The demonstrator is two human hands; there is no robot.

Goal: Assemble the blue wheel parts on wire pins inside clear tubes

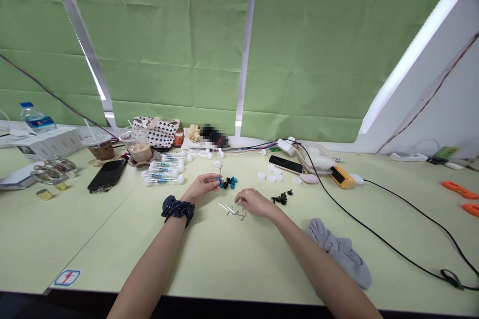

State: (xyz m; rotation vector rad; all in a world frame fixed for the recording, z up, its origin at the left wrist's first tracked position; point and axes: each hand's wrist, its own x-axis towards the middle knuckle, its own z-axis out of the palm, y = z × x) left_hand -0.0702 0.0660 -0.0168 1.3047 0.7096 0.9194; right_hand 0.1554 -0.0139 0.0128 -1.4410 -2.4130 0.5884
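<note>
My left hand (203, 187) has its thumb and fingers closed on a small blue part (219, 180), from which a thin metal pin stands up. Just right of those fingertips lies a loose cluster of blue and black small parts (232, 183). My right hand (256, 202) is lowered to the table, its fingertips pinched together at the edge of several thin metal rods (231, 211), some of which look bent at the end. Whether a rod is between those fingertips is hidden. Right of this hand sits a pile of black small parts (281, 198).
Clear tubes with white caps (164, 172) lie left of centre, and loose white caps (271, 175) lie right. Around them are a phone (286, 164), a dark phone (107, 176), drink cups (139, 150), a grey cloth (339, 251) and a black cable (359, 219).
</note>
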